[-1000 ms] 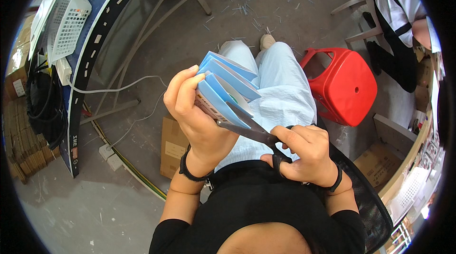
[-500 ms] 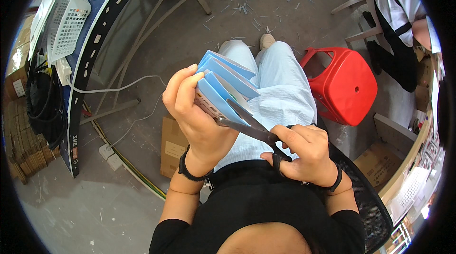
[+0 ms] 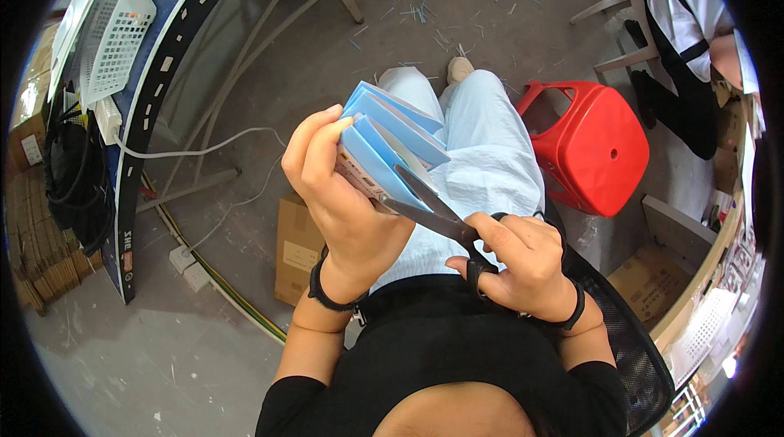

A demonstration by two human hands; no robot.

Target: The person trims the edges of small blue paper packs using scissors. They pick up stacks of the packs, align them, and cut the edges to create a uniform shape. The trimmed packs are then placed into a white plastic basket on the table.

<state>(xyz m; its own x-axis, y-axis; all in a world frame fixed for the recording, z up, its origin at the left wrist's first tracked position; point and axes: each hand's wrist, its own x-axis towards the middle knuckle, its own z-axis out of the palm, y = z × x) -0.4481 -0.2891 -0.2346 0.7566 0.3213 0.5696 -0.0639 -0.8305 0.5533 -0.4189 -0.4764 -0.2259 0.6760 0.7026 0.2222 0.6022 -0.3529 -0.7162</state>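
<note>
Raised above my lap, my left hand (image 3: 343, 200) is closed around a few light-blue card packets (image 3: 377, 158), held tilted and side by side with their edges fanned apart. Printing shows on the outer face of the nearest packet. A pair of dark scissors (image 3: 445, 223) is in my right hand (image 3: 527, 261), its thumb and fingers wrapped round the black handles. The scissors' blades are spread and straddle the lower right edge of the nearest packet, close to my left hand's palm. My left thumb is mostly hidden.
A red plastic stool (image 3: 600, 147) stands right of my legs. To the left is a blue-topped table (image 3: 175, 8) bearing a white basket (image 3: 122, 33). A white cable (image 3: 204, 151) hangs from it. Thin strips litter the floor ahead. Another person (image 3: 686, 37) sits at far right.
The packets and both hands have shifted very slightly. The scissors remain at the same packet edge, their blades still apart, with only a small change in angle.
</note>
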